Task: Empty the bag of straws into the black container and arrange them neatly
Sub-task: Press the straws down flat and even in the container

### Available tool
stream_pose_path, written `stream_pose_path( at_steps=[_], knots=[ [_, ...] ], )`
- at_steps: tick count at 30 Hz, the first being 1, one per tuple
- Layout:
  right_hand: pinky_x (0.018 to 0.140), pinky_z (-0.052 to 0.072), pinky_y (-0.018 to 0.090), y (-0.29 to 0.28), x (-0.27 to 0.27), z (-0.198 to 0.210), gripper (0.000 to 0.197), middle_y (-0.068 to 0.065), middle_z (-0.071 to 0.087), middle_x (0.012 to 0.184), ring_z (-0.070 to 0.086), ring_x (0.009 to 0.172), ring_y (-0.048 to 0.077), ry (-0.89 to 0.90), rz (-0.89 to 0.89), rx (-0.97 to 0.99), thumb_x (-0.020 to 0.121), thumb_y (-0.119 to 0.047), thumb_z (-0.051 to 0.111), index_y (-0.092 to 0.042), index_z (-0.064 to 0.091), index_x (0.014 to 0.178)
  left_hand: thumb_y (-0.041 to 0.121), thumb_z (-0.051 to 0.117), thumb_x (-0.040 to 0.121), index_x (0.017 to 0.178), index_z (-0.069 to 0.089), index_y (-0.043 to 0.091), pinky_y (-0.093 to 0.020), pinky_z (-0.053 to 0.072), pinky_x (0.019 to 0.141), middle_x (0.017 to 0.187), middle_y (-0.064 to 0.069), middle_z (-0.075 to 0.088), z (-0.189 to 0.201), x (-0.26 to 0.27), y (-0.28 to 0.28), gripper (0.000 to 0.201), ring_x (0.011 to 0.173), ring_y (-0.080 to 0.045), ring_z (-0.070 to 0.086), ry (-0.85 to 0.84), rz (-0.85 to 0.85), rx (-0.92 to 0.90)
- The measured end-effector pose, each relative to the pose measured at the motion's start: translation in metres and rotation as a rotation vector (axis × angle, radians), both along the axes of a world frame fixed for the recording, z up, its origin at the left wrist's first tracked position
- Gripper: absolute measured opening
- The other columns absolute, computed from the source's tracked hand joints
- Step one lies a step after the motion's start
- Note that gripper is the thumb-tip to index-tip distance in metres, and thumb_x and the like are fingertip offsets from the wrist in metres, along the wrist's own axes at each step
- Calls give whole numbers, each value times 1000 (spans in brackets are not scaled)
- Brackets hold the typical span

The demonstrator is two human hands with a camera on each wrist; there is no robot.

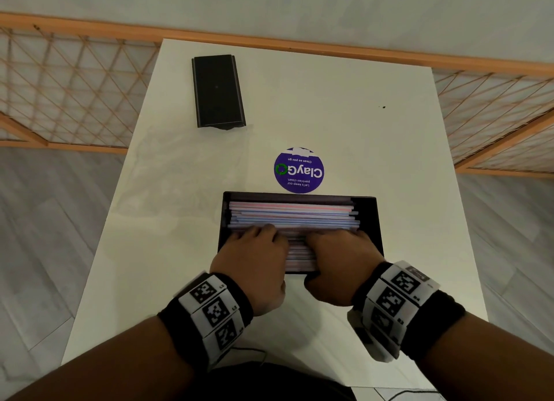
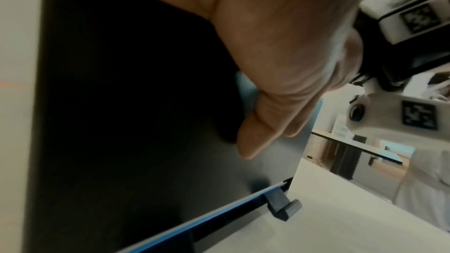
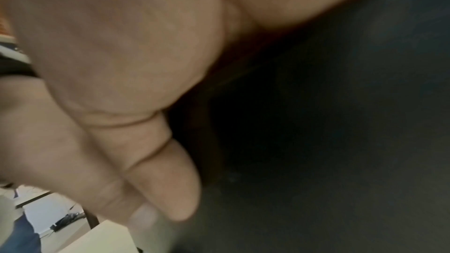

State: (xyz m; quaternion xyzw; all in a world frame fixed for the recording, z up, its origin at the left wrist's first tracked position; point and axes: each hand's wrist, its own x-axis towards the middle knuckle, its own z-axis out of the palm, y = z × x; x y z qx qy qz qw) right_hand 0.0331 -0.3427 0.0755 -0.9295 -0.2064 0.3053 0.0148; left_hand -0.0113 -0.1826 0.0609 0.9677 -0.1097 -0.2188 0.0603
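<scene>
1. The clear, crumpled plastic bag (image 1: 183, 172) lies flat and apparently empty on the white worktop (image 1: 374, 148), left of the container; it looks limp and slippery.
2. The left hand (image 1: 253, 258) lies palm-down, fingers fairly straight, pressing the left end of the straws, with its thumb down the near wall.
3. The thin pastel-striped straws (image 1: 292, 217) lie lengthwise in the black rectangular container (image 1: 367, 208); light and prone to rolling, they are probably best squared from both ends.
4. The right hand (image 1: 338, 261) mirrors this, fingers flat on the straws.
</scene>
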Motion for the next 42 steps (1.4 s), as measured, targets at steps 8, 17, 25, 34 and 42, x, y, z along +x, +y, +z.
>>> stream_pose_path(
  at_steps=[8,17,25,34,42],
  knots=[
    [108,40,40,4,-4,-2,46,-8,65,115,59,111,22,30,13,-26,69,-41,55,-28,57,113,50,56,86,130,49,26,-39,34,110,132,3,55,0,-1,-3,51,126,-23,46,-3,8,41],
    [108,39,41,6,-2,-2,46,-5,57,123,55,117,23,73,27,-30,73,-40,58,-28,58,117,48,58,85,127,53,25,-38,48,98,127,1,48,2,2,-3,48,107,-23,60,59,38,-10],
    [108,38,40,9,-2,2,49,-5,62,120,57,115,24,33,59,-46,71,-39,59,-28,57,118,47,59,84,126,53,25,-38,40,108,128,2,62,0,2,-3,48,119,-23,56,23,44,7],
    [102,44,41,12,-3,3,43,-3,60,119,56,114,25,44,77,-58,72,-32,58,-30,63,115,45,56,87,124,55,25,-38,43,102,127,0,49,0,0,1,42,121,-23,51,25,4,-41],
    [99,46,36,13,-5,2,39,-7,63,109,60,107,22,42,10,-49,70,-30,58,-28,63,108,41,57,87,124,56,22,-37,42,104,123,0,64,4,-2,0,41,115,-25,59,-16,24,-65]
  ],
)
